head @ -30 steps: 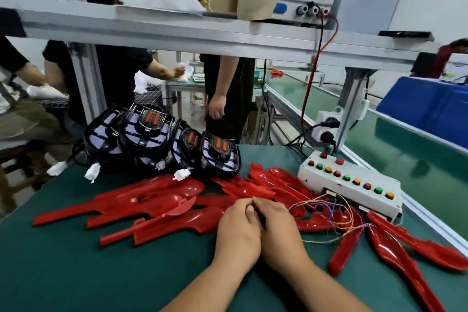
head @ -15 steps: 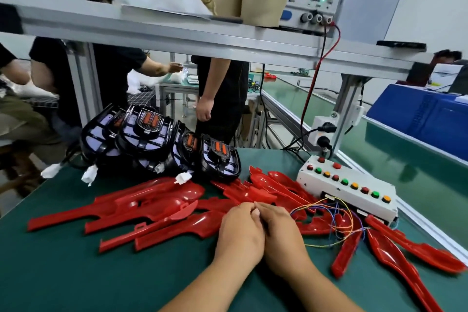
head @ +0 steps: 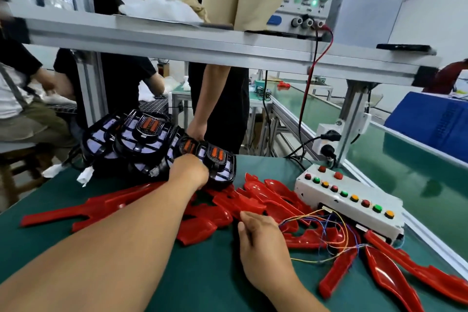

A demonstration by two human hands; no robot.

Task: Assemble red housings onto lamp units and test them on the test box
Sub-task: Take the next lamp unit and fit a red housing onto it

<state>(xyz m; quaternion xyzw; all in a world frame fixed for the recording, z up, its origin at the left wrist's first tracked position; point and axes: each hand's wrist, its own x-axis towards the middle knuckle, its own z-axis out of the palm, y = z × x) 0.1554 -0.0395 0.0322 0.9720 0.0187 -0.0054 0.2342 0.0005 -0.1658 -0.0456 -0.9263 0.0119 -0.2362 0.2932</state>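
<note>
Several black lamp units [head: 141, 139] with orange lenses lean in a row at the back of the green table. My left hand [head: 190, 171] is stretched forward and grips the near edge of the rightmost lamp unit [head: 220, 159]. Loose red housings [head: 250, 202] lie scattered across the middle and right of the table. My right hand [head: 260, 235] rests knuckles-up on the mat beside them, holding nothing. The white test box [head: 349, 200] with coloured buttons sits at the right, its thin wires [head: 329, 225] trailing over the housings.
A metal shelf bar [head: 177, 43] crosses overhead and carries a power supply [head: 309, 2] with a red lead running down. A person [head: 220, 109] stands just behind the lamp units, others sit at the left. A green conveyor [head: 405, 172] and a blue crate [head: 430, 121] are on the right.
My hands, pressed together at the table's centre before, have parted. The left one has reached forward to the lamp units. The right one stays near the housings. The view has tilted up.
</note>
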